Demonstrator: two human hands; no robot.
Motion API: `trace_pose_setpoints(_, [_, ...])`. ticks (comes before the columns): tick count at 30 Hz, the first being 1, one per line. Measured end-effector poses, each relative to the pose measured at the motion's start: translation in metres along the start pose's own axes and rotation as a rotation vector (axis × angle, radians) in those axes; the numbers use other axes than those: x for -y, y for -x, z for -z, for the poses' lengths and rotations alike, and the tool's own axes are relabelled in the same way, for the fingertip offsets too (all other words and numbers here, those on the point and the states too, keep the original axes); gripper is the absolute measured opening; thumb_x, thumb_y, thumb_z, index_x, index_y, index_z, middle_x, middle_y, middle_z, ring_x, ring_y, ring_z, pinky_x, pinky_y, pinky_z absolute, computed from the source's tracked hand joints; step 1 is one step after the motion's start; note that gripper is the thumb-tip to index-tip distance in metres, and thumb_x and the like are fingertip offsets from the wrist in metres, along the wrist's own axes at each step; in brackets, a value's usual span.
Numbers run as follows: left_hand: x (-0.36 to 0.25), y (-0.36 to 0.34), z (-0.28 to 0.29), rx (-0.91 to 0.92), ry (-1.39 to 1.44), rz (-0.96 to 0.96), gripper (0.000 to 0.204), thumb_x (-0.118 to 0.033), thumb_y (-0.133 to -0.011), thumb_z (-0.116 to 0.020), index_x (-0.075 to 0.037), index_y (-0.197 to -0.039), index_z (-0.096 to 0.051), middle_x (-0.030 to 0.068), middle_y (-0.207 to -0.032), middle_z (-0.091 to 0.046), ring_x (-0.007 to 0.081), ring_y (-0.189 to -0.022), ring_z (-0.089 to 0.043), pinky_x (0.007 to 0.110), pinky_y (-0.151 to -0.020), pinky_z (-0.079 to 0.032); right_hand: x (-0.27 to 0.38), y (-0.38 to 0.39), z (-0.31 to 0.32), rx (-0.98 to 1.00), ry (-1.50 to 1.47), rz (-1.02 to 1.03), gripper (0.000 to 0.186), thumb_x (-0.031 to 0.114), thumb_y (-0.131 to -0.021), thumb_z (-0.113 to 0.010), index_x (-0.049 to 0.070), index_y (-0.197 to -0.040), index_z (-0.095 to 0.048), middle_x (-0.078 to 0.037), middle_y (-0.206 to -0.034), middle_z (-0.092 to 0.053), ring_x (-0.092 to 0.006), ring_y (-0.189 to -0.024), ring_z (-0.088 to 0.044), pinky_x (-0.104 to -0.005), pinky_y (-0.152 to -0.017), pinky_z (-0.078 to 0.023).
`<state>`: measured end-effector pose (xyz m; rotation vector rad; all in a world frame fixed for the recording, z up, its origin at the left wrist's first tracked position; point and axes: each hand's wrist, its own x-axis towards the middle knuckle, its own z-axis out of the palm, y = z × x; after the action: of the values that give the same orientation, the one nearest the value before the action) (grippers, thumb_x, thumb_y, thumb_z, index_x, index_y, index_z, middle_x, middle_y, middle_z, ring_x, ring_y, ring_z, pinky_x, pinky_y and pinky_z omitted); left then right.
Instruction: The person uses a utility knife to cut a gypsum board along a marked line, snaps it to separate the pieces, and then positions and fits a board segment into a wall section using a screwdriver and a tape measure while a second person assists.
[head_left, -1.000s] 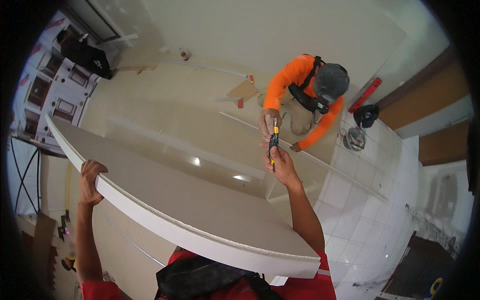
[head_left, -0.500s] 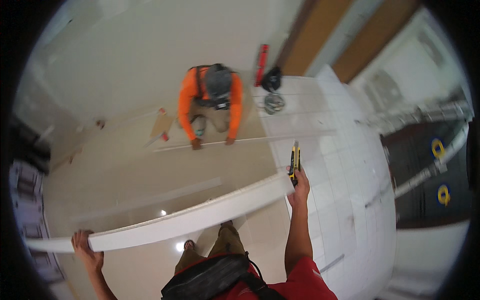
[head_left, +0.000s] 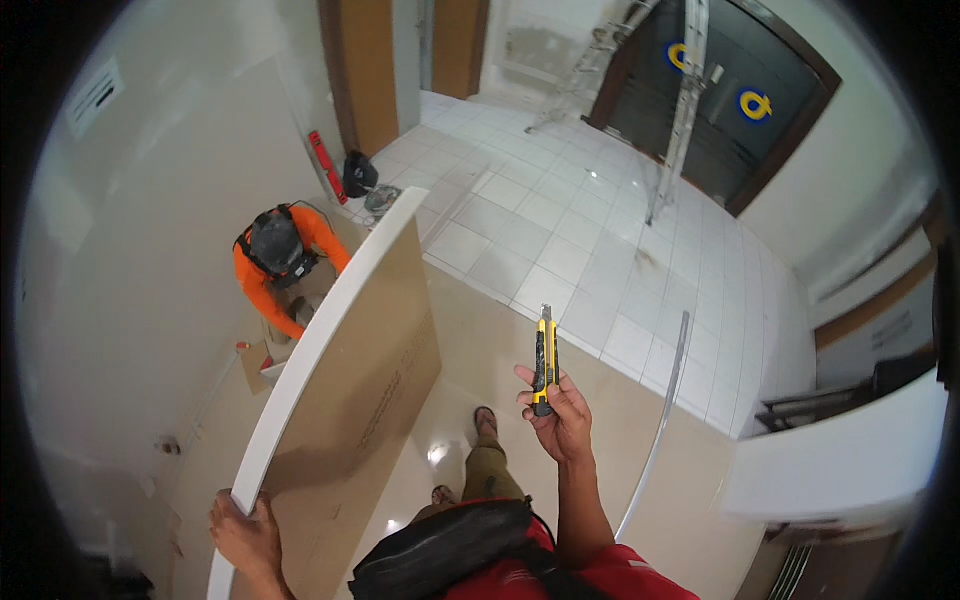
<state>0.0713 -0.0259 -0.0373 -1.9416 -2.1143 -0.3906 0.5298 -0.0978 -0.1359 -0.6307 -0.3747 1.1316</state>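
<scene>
While the left hand [head_left: 248, 535] alone grips the tall white-edged, brown-backed drywall sheet [head_left: 350, 370] at lower left, it could tip toward the crouching orange-shirted worker [head_left: 283, 268], and the right hand [head_left: 560, 420], closed around a yellow-and-black utility knife [head_left: 543, 358] at centre, blade possibly out, cannot steady it.

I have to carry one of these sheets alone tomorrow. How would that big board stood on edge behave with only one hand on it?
The board looks stiff, its long white edge running unbroken. Only the left hand grips it, at the near end, so it may tip sideways. It is probably heavy and awkward.
</scene>
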Motion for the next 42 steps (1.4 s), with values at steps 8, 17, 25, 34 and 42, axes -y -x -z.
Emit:
trace_pose_setpoints(8, [-0.007,0.007,-0.002,0.027,0.008,0.012,0.045,-0.039,-0.086,-0.077,0.0,-0.102,-0.061,0.0198,-0.099,-0.068,0.0424,-0.098,-0.065,0.052,-0.084,-0.05,0.011,0.088,-0.007,-0.038,-0.004,0.019,0.054,0.012,-0.108,-0.048,0.0,-0.158,-0.03,-0.027,-0.148,-0.053,-0.0319,-0.117,-0.068,-0.039,-0.092,-0.059])
trace_pose_setpoints(17, [-0.01,0.001,-0.015,-0.003,-0.056,0.091,0.044,-0.039,-0.086,-0.078,-0.001,-0.102,-0.062,0.0204,-0.101,-0.071,0.0416,-0.101,-0.067,0.053,-0.086,-0.051,0.05,0.11,0.01,0.032,-0.006,0.066,0.048,0.013,-0.107,-0.049,-0.001,-0.152,-0.038,-0.019,-0.13,-0.061,-0.0222,-0.087,-0.061,-0.0347,-0.076,-0.05])
trace_pose_setpoints(25, [-0.009,-0.003,-0.022,-0.118,-0.122,0.073,0.047,-0.042,-0.086,-0.078,-0.002,-0.107,-0.064,0.0206,-0.103,-0.072,0.0425,-0.102,-0.067,0.054,-0.088,-0.052,0.058,0.126,0.03,0.043,0.007,0.006,0.042,0.017,-0.108,-0.051,-0.001,-0.145,-0.043,-0.016,-0.121,-0.062,-0.0167,-0.078,-0.053,-0.0304,-0.07,-0.044])
trace_pose_setpoints(34, [0.0,-0.009,-0.028,-0.086,-0.152,0.075,0.049,-0.045,-0.085,-0.076,-0.004,-0.111,-0.067,0.0197,-0.107,-0.073,0.0398,-0.103,-0.069,0.052,-0.089,-0.054,0.056,0.143,0.047,0.062,0.036,-0.031,0.039,0.018,-0.108,-0.052,0.001,-0.143,-0.044,-0.015,-0.117,-0.063,-0.0171,-0.077,-0.054,-0.033,-0.07,-0.044])
trace_pose_setpoints(42, [-0.013,-0.006,-0.004,0.049,-0.122,0.085,0.048,-0.046,-0.086,-0.075,-0.004,-0.109,-0.067,0.02,-0.108,-0.073,0.0402,-0.102,-0.07,0.051,-0.089,-0.054,0.042,0.155,0.04,0.002,-0.01,-0.133,0.042,0.018,-0.107,-0.057,0.004,-0.144,-0.043,-0.018,-0.123,-0.065,-0.024,-0.092,-0.068,-0.0389,-0.08,-0.056])
